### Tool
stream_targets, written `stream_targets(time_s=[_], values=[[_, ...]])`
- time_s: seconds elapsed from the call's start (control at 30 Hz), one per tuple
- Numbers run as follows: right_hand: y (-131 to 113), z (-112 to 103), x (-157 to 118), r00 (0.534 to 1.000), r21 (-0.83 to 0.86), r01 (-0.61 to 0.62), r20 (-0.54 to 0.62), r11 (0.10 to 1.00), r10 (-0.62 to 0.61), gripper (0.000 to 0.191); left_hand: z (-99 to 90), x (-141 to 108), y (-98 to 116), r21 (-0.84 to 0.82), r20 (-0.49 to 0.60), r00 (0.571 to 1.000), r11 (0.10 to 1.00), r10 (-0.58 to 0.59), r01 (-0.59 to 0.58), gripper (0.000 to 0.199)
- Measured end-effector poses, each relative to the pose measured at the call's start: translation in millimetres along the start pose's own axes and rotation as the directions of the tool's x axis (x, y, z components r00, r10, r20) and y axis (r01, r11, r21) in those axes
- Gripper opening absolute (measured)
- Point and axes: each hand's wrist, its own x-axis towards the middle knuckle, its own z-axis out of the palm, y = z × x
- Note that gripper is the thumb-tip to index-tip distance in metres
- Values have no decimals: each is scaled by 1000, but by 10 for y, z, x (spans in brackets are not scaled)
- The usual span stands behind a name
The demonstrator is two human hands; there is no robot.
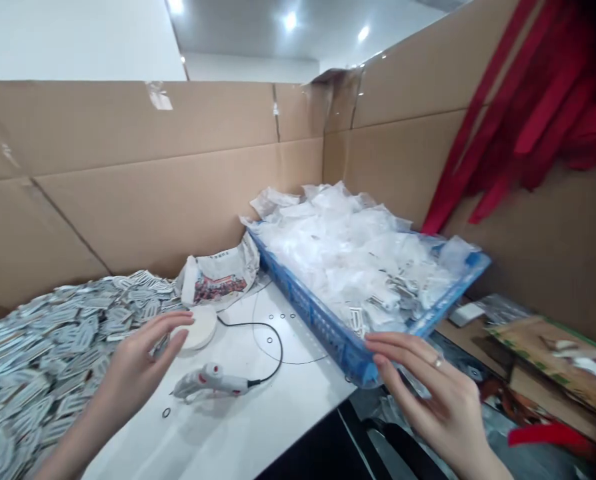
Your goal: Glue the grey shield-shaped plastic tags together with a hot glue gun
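My left hand (pixel 141 360) is raised over the white table (pixel 248 427), its thumb and fingers apart with nothing between them. Its fingertips overlap the view of a round white disc (pixel 201 330), and I cannot tell whether they touch. Below lies a grey-white glue gun (pixel 218 381) on its side, its black cord curving behind. My right hand (pixel 433 393), with a ring on one finger, reaches to the near corner of a blue plastic basket (pixel 303 310). Its fingers are stretched out at the rim; contact is unclear. Small clear bags (pixel 333 233) fill the basket, some holding metal buckles.
Loose silver slider buckles (pixel 78 333) are heaped on the left. A crumpled printed bag (pixel 223 277) stands behind the disc. Several small dark rings (pixel 167 413) lie on the table. Cardboard walls (pixel 143 180) surround it; red straps (pixel 518 113) hang at right, above cardboard pieces (pixel 558 353).
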Motion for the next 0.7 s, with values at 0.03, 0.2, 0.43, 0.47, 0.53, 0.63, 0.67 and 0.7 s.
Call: stream_targets(time_s=[0.03,0.2,0.43,0.47,0.53,0.63,0.67,0.7], values=[[93,-56,12,1000,-58,-16,-21,998,15,17,136,112,186,-20,56,995,996,85,-84,36],[418,-7,-35,996,-140,-17,83,990,29,17,909,854,1194,-82,250,773,809,583,-583,45],[513,112,-89,999,-94,19,29,995,-16,15,2135,1782,1811,-160,686,235,457,689,-875,97],[503,119,-74,1000,-80,1,3,997,0,14,2268,1891,1758,-155,706,224,455,672,-877,99],[489,158,-60,997,-48,-39,-67,998,36,11,2478,2115,1581,-127,716,241,462,656,-878,92],[543,280,-151,982,-21,-86,-170,996,81,7,2693,2431,1252,-154,722,297,564,625,-811,70],[590,324,-220,986,-39,-83,-148,996,77,8,2755,2519,1154,-183,703,364,651,610,-737,63],[648,360,-305,994,-65,-66,-91,996,60,10,2817,2597,1071,-219,667,464,748,583,-626,58]])
